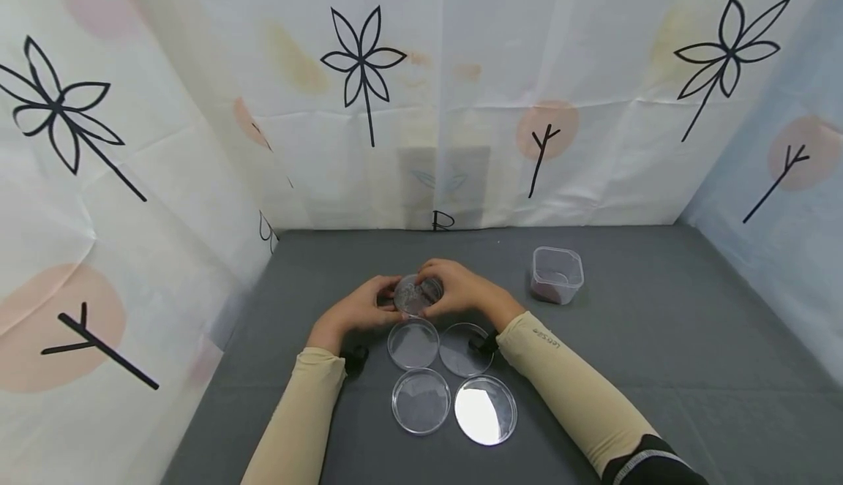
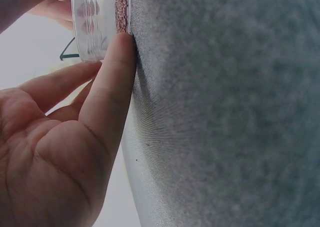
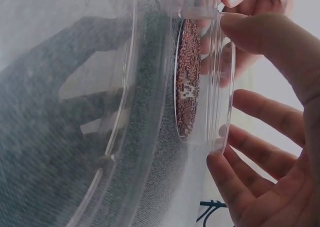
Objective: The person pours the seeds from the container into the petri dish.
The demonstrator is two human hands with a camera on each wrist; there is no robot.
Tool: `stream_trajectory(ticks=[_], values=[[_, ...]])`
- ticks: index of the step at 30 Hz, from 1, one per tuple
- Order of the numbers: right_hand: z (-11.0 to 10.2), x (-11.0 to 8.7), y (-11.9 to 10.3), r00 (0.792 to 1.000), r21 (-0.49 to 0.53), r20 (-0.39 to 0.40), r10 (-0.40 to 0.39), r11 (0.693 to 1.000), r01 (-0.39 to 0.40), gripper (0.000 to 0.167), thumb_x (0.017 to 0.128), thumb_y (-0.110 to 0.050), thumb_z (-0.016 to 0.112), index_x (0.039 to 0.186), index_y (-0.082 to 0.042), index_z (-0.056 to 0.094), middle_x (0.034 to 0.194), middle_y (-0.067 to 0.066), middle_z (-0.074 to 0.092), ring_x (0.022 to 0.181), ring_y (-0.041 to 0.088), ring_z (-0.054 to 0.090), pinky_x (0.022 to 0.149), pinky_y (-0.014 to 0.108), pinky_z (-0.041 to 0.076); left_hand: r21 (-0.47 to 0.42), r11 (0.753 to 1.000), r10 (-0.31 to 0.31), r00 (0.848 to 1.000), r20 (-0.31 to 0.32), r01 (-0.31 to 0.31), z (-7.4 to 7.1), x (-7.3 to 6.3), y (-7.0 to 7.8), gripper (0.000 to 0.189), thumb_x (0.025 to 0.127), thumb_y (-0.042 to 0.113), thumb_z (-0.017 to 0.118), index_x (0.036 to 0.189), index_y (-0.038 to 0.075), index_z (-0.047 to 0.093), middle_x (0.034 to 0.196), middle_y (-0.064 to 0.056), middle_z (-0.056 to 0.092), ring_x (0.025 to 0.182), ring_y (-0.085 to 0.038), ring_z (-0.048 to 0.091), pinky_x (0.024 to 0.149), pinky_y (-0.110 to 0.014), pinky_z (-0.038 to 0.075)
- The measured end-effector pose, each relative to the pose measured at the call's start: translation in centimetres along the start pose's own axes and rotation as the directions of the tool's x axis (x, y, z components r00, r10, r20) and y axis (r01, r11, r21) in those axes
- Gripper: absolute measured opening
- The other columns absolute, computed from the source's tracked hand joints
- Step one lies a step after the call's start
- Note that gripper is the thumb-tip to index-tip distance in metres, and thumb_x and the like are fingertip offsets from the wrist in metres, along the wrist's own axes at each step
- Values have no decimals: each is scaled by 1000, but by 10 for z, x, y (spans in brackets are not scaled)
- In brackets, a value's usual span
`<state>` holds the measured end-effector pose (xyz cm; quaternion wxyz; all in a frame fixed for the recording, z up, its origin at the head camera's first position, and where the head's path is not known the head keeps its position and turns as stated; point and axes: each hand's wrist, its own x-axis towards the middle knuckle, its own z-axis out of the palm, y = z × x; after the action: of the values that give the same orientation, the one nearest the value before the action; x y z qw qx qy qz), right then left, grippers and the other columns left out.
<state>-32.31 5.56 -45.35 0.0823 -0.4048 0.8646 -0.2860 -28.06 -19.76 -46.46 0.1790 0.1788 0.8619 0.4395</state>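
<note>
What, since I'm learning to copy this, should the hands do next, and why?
I'd probably have the right hand press gently and evenly on the ridged rim of the round container while the left hand steadies its base: both hands grip it, and reddish grains line the bottom, so tilting could shift them. Whether it's tightly closed, I can't tell.

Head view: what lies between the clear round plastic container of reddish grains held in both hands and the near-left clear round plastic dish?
In the head view, another clear round plastic dish lies between container and near-left dish.
</note>
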Motion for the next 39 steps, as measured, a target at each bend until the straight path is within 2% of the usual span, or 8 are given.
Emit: stream_trajectory(ticks=[8,15,20,24,29,32,36,39], values=[[2,-2,-1,1000,2,11,12,1000,-12,54,88,-29,87,133,-3,71,148,20,59,137,37,58,113,52,54,11,1000,-23,1000,-2,23,2,2,1,83,97,17,81,165,6,35,160,-18,42,146,-37,50,112,-42,57],[1,-3,-2,999,18,26,18,1000,-19,50,93,-30,83,133,-4,71,152,21,55,139,38,55,115,55,52,69,998,1,1000,-3,-1,0,4,1,81,98,19,79,165,5,36,154,-19,45,142,-37,52,110,-43,57],[-2,-12,-5,1000,35,10,0,999,0,47,96,-27,81,134,-2,70,152,24,54,139,40,55,114,57,51,104,995,-7,1000,-17,9,1,3,5,80,98,20,79,165,4,36,152,-21,47,141,-39,53,110,-47,57],[-6,-28,-3,999,53,-39,-2,999,4,42,97,-23,79,131,-1,70,151,26,54,138,42,56,112,57,53,95,995,-6,1000,-22,8,3,3,4,81,98,19,78,164,2,36,152,-22,47,141,-40,54,110,-47,57],[-22,-61,-2,990,131,-113,80,989,-65,39,98,-22,79,132,-4,70,155,20,52,140,39,56,112,52,56,88,996,23,1000,-18,-21,5,4,4,81,98,18,78,164,-2,35,150,-24,49,141,-43,54,111,-49,57],[-32,-82,-4,979,155,-175,107,985,-80,38,98,-20,79,132,-6,70,155,17,52,137,39,58,111,51,57,100,995,6,1000,-27,-3,1,2,4,85,98,25,79,164,-3,33,153,-25,49,142,-42,53,113,-53,54],[-42,-109,1,959,136,-262,110,988,-76,36,96,-17,81,129,-7,71,152,18,55,131,41,62,108,53,58,122,991,-43,998,-50,49,-5,-3,1,90,97,32,79,164,-4,31,157,-26,48,144,-43,51,115,-57,50],[-49,-128,9,939,103,-322,118,991,-89,34,95,-14,82,127,-6,72,149,18,57,127,42,65,104,54,60,134,989,-47,997,-58,55,-7,-3,0,89,98,32,78,164,-4,32,157,-27,47,143,-44,51,115,-59,50]])
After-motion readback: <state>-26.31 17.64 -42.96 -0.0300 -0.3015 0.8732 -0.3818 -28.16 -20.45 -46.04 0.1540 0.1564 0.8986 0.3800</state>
